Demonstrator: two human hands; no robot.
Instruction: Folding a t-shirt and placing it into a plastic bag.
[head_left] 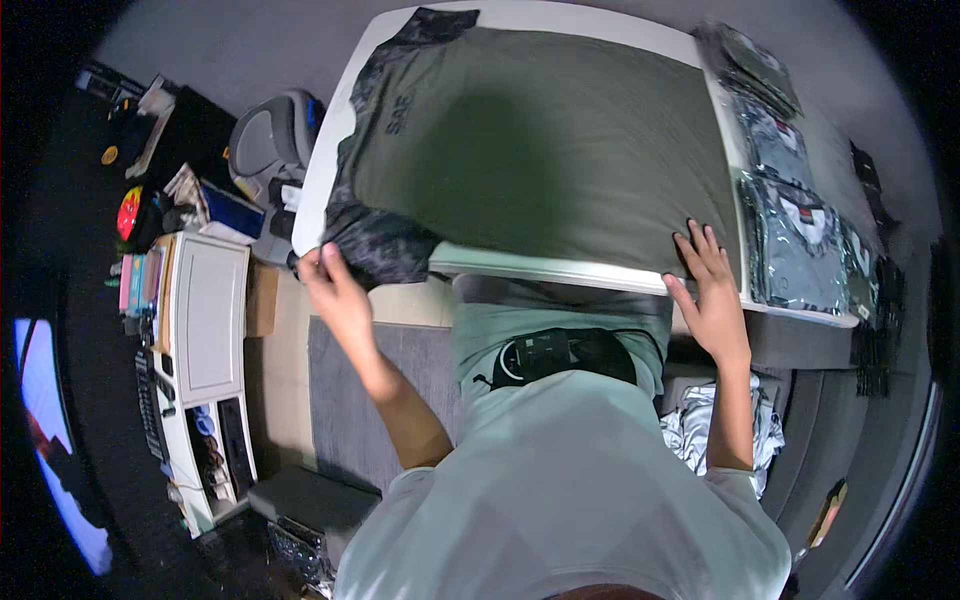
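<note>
An olive-green T-shirt with dark patterned sleeves lies spread on a white table, its collar end to the left and its hem to the right. At the near left corner, my left hand is closed, with thumb and fingers pinching the edge of the near dark sleeve. That sleeve hangs slightly over the table's front edge. My right hand lies open by the near hem corner, its fingers spread flat on the cloth and the thumb at the table edge. A shadow falls across the middle of the shirt.
Folded shirts in clear bags are stacked along the right side. A grey chair stands beyond the table's left end, and a white cabinet is at left. Silvery plastic bags lie below my right arm.
</note>
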